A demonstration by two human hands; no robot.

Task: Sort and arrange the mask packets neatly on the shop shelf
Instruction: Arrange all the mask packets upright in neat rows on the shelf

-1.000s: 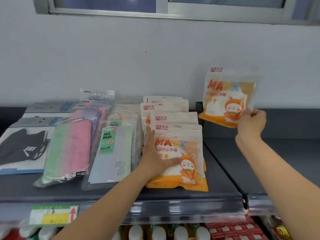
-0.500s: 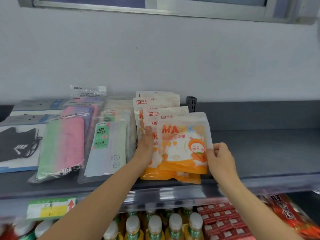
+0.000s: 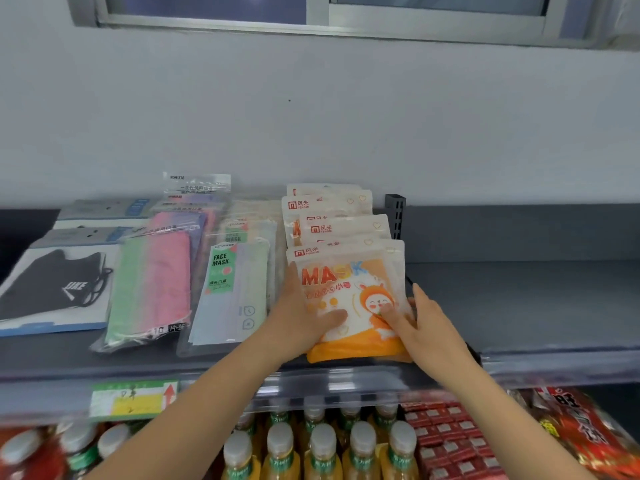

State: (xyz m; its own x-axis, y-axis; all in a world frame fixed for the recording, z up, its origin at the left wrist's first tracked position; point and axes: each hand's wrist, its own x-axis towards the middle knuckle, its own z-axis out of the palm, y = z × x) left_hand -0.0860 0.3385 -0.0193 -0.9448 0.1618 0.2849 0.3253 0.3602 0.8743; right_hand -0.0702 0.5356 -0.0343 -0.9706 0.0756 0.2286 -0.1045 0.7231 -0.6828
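The sorting looks close to finished, as far as the view shows: four kinds of packet lie in their own overlapping columns on the dark grey shelf. From the left come black mask packets, pink-and-green striped packets, pale "FACE MASK" packets and, just beside them, a column of orange cartoon mask packets. The front orange packet lies flat on top of that column near the shelf's front lip, with both hands on it. The left hand lies along its left edge and the right hand along its right edge. On each, the fingers are straight and close together against the side, the thumb pressed flat on the printed front, and nothing is curled round the packet. This reads as a squaring-up of the column. What remains is probably lining up its edges, and the striped column, sitting a little askew, may want straightening. A slotted upright stands at the shelf's back. A green-and-yellow price label is fixed to the lip, with capped juice bottles and red snack packs on the tier below. Above, a plain pale wall runs up to a metal-framed window.
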